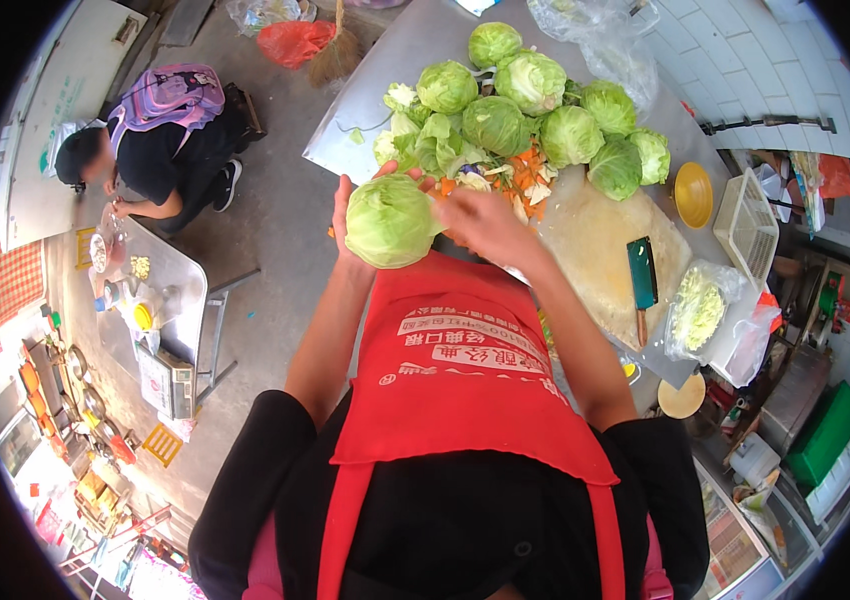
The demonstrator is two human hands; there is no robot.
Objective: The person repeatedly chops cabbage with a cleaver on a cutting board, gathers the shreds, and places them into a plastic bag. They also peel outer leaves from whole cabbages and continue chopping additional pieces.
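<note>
A round green cabbage (pixel 389 223) rests in my left hand (pixel 348 217), whose fingers wrap around its far side above the red apron. At its right side, my right hand (pixel 489 229) pinches the edge of an outer leaf; the fingertips are slightly blurred. Just beyond my hands, several whole cabbages (pixel 496 125) are heaped on a metal table (pixel 350 112). Loose cabbage leaves (pixel 436 142) lie at the heap's left, with orange and pale vegetable scraps (pixel 522 176) in front. A cleaver (pixel 642 274) with a wooden handle lies flat on the worn cutting board (pixel 590 232) to the right.
Right of the board are a plastic bag of shredded cabbage (pixel 697 307), a yellow bowl (pixel 693 195) and a white plastic basket (pixel 747 225). Another person (pixel 170 157) wearing a backpack bends over a side table (pixel 177 277) at left. A broom (pixel 335 52) stands behind.
</note>
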